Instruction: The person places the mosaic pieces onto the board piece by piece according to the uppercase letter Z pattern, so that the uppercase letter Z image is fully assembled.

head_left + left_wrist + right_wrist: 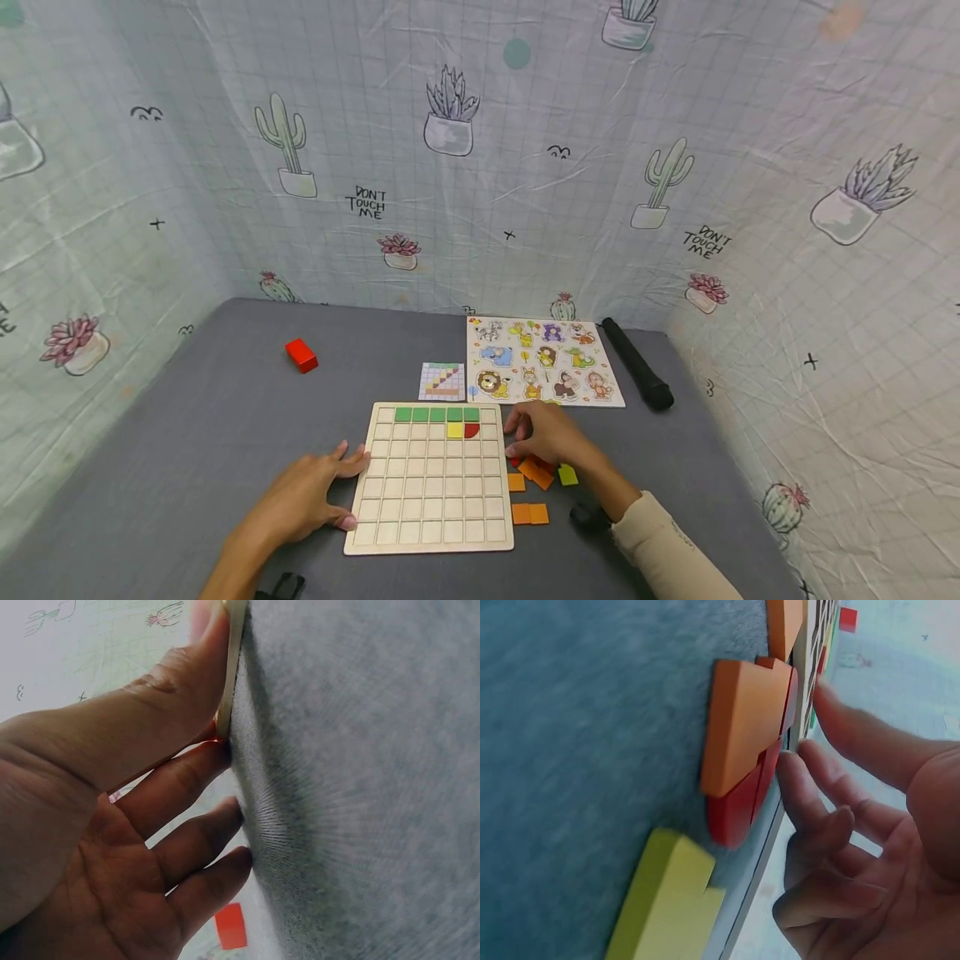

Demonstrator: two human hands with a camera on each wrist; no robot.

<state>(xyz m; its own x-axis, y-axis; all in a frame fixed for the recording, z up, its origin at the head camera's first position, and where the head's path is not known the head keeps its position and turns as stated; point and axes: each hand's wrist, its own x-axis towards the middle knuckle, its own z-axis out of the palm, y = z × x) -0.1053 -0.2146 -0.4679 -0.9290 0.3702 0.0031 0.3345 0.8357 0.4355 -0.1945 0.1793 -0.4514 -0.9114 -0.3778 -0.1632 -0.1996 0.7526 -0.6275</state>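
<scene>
A wooden grid board [416,483] lies flat on the grey table. Several green tiles [440,415] line its top row, with a yellow tile [454,430] and a rounded red tile [471,431] below them. At the board's left edge, my left hand [311,496] rests its thumb and index finger, fingers spread. My right hand [546,433] is by the upper right edge, thumb and index finger apart, and no tile shows between them. Loose orange tiles [746,724], red tiles [739,810] and a yellow-green tile [667,900] lie near the right hand, partly hidden by it in the head view.
Behind the board lie a small pattern card [442,382] and an animal picture board [543,362]. A black microphone [637,364] lies at the back right. One red block [302,356] sits back left. Patterned cloth [480,167] hangs around the table.
</scene>
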